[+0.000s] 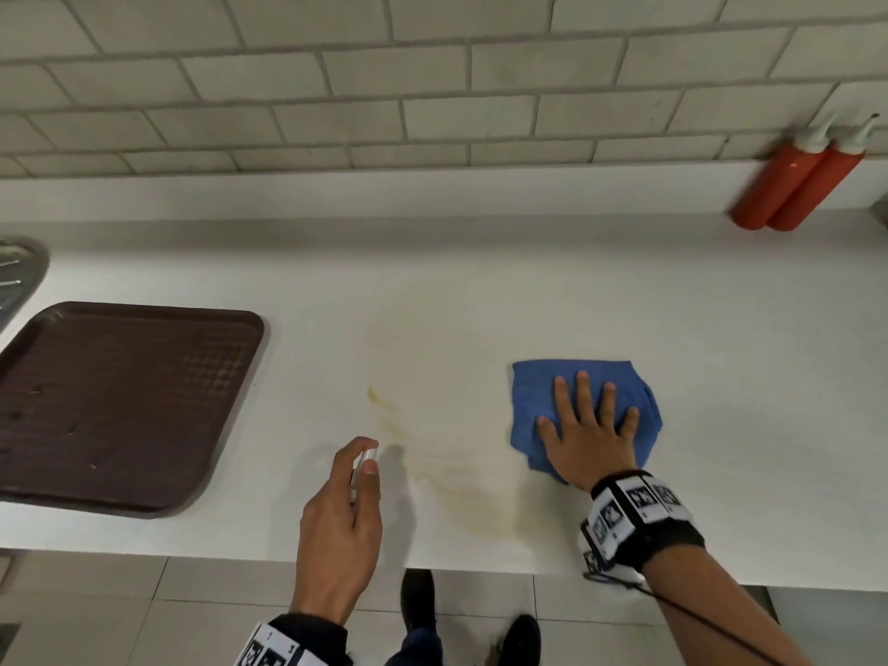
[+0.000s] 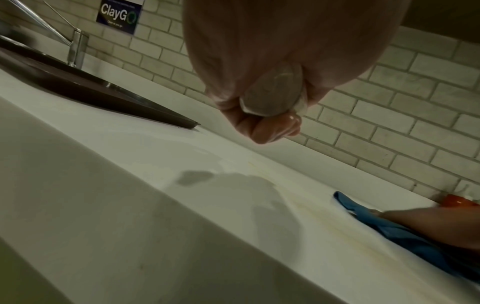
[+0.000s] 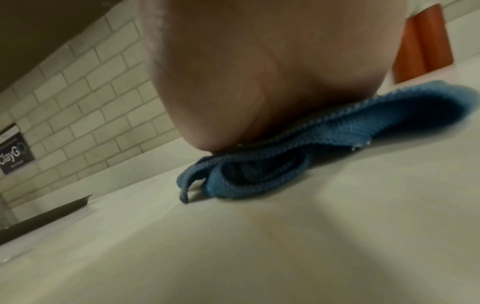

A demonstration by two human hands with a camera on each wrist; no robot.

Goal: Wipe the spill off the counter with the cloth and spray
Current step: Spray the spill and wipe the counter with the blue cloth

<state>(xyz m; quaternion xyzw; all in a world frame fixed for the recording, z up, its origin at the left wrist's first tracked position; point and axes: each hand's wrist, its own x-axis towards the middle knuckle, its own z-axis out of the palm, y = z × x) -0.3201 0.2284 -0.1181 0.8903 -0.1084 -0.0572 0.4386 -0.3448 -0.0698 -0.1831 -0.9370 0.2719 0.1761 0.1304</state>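
Head view showed the left hand grasping a small spray bottle above the worktop; the right hand, fingers released flat, pressed the blue cloth beside the yellowish spill.

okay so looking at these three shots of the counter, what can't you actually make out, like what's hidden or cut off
- Spray bottle: head view, the left hand wraps it; the nozzle's direction can't be told.
- Cloth underside: all views, the right hand presses it flat, so any soiling is hidden.
- Sink: head view, cut by the left edge.
- Sign small print: left wrist view, too small.
- Red bottles: right wrist view, blurred.
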